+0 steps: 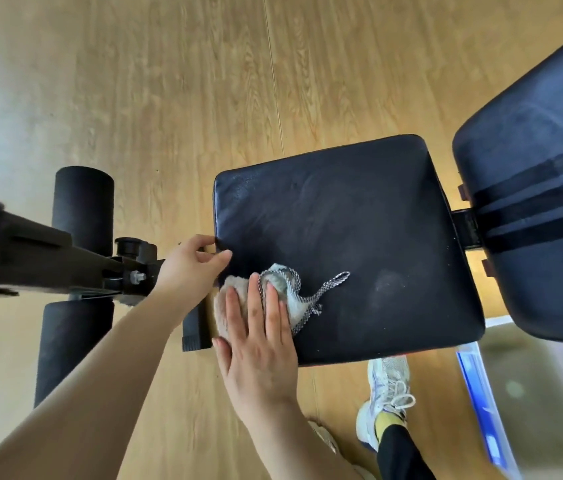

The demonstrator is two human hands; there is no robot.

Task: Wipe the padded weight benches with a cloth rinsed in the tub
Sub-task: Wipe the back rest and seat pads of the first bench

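Observation:
A black padded seat pad [349, 216] of a weight bench fills the middle of the view, with wipe streaks on it. A beige cloth [294, 296] with a mesh loop lies bunched on its near left corner. My right hand [259, 344] presses flat on the cloth with straight fingers. My left hand [190, 268] grips the seat pad's left edge, thumb on top. The black back pad [543, 188] rises at the right.
The bench's black frame [31, 247] and two foam rollers [83, 202] extend to the left. A clear plastic tub [529, 393] with a blue rim stands on the wooden floor at the lower right, next to my white sneaker [384, 400].

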